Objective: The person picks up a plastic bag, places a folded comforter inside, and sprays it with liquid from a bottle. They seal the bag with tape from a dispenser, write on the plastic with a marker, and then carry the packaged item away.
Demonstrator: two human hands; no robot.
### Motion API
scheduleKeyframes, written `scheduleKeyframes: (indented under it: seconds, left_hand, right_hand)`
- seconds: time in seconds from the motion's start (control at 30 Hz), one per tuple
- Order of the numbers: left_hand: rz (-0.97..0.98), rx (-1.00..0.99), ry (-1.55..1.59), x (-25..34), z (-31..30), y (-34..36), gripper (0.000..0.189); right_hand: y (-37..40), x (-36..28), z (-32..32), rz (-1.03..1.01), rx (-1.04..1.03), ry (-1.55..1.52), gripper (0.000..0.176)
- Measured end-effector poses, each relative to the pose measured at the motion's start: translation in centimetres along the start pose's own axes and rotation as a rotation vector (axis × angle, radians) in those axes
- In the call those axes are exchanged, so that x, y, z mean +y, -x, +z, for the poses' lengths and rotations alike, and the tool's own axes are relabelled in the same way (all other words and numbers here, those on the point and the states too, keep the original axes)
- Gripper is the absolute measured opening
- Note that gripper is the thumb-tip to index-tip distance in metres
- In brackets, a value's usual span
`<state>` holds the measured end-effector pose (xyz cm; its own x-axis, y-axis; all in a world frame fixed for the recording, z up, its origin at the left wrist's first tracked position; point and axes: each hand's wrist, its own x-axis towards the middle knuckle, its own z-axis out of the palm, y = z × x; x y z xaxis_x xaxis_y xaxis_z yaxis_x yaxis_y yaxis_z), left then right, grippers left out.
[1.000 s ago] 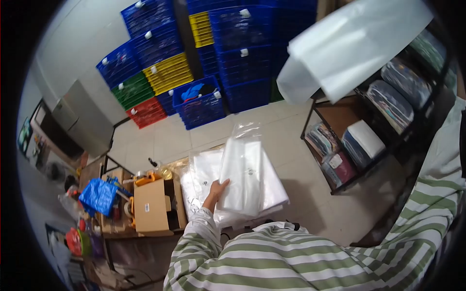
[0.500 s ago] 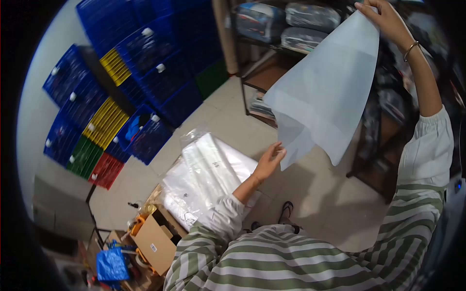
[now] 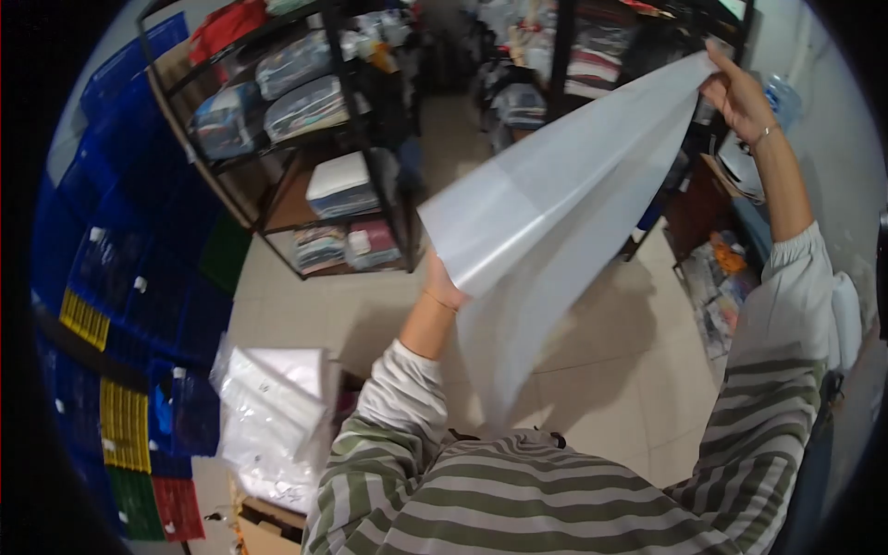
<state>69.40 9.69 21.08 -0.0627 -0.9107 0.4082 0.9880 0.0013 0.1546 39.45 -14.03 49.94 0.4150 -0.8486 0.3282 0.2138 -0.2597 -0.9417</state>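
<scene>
Two hands stretch one big plastic bag (image 3: 555,203) in the air, in front of the chest and well above the tiled floor (image 3: 601,370). The right hand (image 3: 740,92) is raised high, and its fingers are closed in a pinch on the upper corner of the bag. The left hand (image 3: 442,277) is at the lower edge, but its fingers are hidden behind the film, so I cannot tell if they close on it or only support it.

The film looks thin and smooth. I think the main risk is that it slides out of the small pinch on the right, because only the corner is held. If the left side is loose, the whole bag can drop. A strong pull between the hands may also tear it. The hanging part falls toward the person's body and could catch there.

The dark shelf rack (image 3: 365,157) stands near, and its post could snag the bag. A pile of bags (image 3: 273,407) lies at the lower left, beside the blue crates (image 3: 111,277).
</scene>
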Motion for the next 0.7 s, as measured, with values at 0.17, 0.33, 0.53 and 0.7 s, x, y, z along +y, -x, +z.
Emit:
scheduleKeyframes:
  seconds: [0.17,0.33,0.53,0.7]
  left_hand:
    - [0.252,0.384,-0.507,-7.6,-1.4,-8.4,0.078]
    - [-0.258,0.979,-1.948,-20.5,-27.9,-4.8,0.074]
    - [-0.450,0.517,-0.738,-39.9,-25.9,-8.2,0.082]
    - [-0.607,0.293,-0.085,-45.3,-29.6,-21.2,0.063]
  right_hand:
    - [8.7,-2.7,-11.9,-0.033,0.019,-0.069,0.029]
    - [13.8,-5.5,-20.5,-0.092,0.104,-0.086,0.028]
    - [19.8,-7.6,-36.1,-0.212,0.509,0.003,0.026]
    - [26.0,-8.9,-49.7,-0.150,0.797,0.061,0.025]
